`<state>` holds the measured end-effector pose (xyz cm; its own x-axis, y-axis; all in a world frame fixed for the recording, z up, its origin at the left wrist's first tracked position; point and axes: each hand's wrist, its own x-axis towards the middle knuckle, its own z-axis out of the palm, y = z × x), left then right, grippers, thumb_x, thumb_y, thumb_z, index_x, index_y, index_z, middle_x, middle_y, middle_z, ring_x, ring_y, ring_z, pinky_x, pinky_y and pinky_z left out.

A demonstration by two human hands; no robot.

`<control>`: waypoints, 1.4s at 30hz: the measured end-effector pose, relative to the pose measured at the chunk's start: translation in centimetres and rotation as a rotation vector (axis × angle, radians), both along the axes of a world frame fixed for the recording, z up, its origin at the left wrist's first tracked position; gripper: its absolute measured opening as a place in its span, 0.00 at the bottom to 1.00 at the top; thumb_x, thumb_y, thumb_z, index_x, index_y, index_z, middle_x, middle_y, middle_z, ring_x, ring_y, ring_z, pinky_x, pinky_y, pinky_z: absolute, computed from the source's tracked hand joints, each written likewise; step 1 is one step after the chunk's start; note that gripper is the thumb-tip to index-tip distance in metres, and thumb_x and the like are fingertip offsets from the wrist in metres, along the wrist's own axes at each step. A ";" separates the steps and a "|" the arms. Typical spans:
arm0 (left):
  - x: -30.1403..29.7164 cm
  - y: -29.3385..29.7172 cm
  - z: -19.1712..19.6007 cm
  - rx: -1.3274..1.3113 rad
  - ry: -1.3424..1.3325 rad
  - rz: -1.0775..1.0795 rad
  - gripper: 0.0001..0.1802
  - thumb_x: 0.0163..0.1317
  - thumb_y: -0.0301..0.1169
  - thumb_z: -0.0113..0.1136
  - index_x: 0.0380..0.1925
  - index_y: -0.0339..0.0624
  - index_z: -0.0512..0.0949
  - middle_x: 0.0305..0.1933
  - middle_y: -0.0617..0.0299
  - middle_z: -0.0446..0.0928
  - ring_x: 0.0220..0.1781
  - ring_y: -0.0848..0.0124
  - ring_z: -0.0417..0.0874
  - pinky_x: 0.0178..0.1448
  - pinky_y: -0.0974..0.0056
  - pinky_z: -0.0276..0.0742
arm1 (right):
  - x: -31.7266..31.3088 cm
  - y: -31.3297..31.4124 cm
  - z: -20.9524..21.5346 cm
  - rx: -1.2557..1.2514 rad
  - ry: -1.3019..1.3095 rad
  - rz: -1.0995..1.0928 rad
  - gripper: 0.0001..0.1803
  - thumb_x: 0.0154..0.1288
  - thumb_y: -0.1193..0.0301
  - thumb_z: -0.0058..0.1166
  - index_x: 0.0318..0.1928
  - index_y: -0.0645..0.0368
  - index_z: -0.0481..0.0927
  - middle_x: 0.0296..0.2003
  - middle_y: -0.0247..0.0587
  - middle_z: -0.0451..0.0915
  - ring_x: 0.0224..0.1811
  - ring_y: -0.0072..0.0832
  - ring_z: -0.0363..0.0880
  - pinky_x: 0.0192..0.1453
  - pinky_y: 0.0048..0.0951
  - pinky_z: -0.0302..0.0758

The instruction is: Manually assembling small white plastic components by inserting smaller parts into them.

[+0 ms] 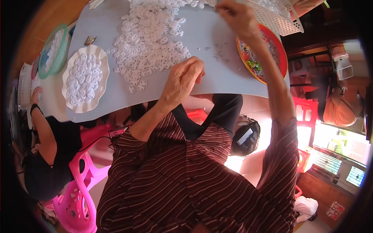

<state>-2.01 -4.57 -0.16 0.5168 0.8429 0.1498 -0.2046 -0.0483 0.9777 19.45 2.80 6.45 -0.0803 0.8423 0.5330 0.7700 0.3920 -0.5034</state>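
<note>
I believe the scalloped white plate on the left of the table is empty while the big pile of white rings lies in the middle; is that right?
Not quite: the head view shows the scalloped white plate heaped with white rings. The big pile of white rings does lie in the middle of the table.

Two hands — left hand (182, 79), right hand (237, 17) — one white scalloped plate (101, 64), one green basket (64, 39), two pink chairs (79, 182).

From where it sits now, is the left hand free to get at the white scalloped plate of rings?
Probably yes. The left hand rests at the table edge beside the pile of white rings; the scalloped plate lies to its left, with only bare table between them.
</note>
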 end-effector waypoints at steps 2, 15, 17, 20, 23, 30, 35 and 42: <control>-0.2 -0.1 0.4 -0.002 0.058 -0.017 0.19 0.69 0.37 0.44 0.23 0.35 0.70 0.21 0.64 0.68 0.29 0.77 0.69 0.37 0.71 0.65 | -2.0 0.5 -1.9 -0.114 -0.085 0.156 0.08 0.54 0.74 0.56 0.36 0.60 0.82 0.29 0.44 0.82 0.29 0.35 0.81 0.36 0.30 0.76; -0.2 -0.4 0.9 -0.009 0.090 -0.027 0.15 0.68 0.35 0.46 0.26 0.36 0.68 0.20 0.67 0.65 0.24 0.79 0.64 0.30 0.72 0.63 | -5.5 0.0 -3.6 -0.340 -0.201 0.199 0.08 0.52 0.73 0.56 0.33 0.63 0.81 0.26 0.50 0.80 0.31 0.45 0.79 0.39 0.38 0.75; -0.1 -0.3 0.6 -0.004 0.077 -0.023 0.15 0.68 0.35 0.46 0.25 0.36 0.68 0.20 0.67 0.65 0.24 0.80 0.65 0.30 0.72 0.63 | -5.6 -0.5 -3.3 -0.327 -0.166 0.205 0.08 0.51 0.72 0.58 0.31 0.64 0.80 0.25 0.50 0.79 0.29 0.43 0.79 0.38 0.37 0.75; 0.0 0.2 0.0 0.016 0.001 -0.017 0.19 0.69 0.39 0.43 0.24 0.36 0.71 0.20 0.64 0.69 0.29 0.74 0.71 0.40 0.70 0.66 | -5.7 -2.3 -2.5 -0.368 0.018 0.171 0.08 0.53 0.73 0.58 0.32 0.64 0.80 0.24 0.46 0.80 0.28 0.36 0.80 0.37 0.33 0.76; -0.3 1.1 0.5 -0.552 -0.349 -0.034 0.17 0.69 0.37 0.39 0.31 0.34 0.72 0.20 0.58 0.71 0.31 0.64 0.76 0.41 0.63 0.71 | -5.4 -4.8 -1.6 -0.403 0.172 0.178 0.06 0.60 0.75 0.56 0.34 0.65 0.78 0.24 0.34 0.79 0.27 0.16 0.76 0.33 0.22 0.73; -0.7 2.6 -0.2 -0.615 -0.419 -0.237 0.16 0.69 0.35 0.43 0.31 0.34 0.73 0.21 0.59 0.71 0.31 0.65 0.76 0.40 0.64 0.72 | -5.4 -7.8 -1.7 -0.216 0.235 0.299 0.06 0.58 0.75 0.56 0.35 0.64 0.79 0.26 0.39 0.81 0.28 0.22 0.81 0.36 0.25 0.77; -0.1 1.8 -0.3 -0.447 -0.364 -0.059 0.12 0.68 0.33 0.48 0.34 0.35 0.75 0.23 0.62 0.72 0.31 0.70 0.76 0.39 0.67 0.72 | -5.3 -9.1 -3.5 -0.263 0.477 0.211 0.07 0.59 0.74 0.56 0.36 0.65 0.80 0.26 0.38 0.81 0.26 0.18 0.77 0.33 0.23 0.75; 0.6 1.2 -0.5 -0.083 -0.159 0.127 0.12 0.68 0.34 0.51 0.37 0.35 0.76 0.29 0.61 0.77 0.32 0.76 0.76 0.40 0.72 0.71 | -5.5 -8.9 -3.0 -0.379 0.529 0.139 0.07 0.59 0.72 0.57 0.34 0.65 0.81 0.21 0.33 0.79 0.22 0.14 0.73 0.30 0.19 0.73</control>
<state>-1.43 -3.33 -0.65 0.3808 0.9127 0.1485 -0.3543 -0.0043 0.9351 13.97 -6.13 3.44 -0.0111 0.9799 0.1994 0.3364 0.1914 -0.9220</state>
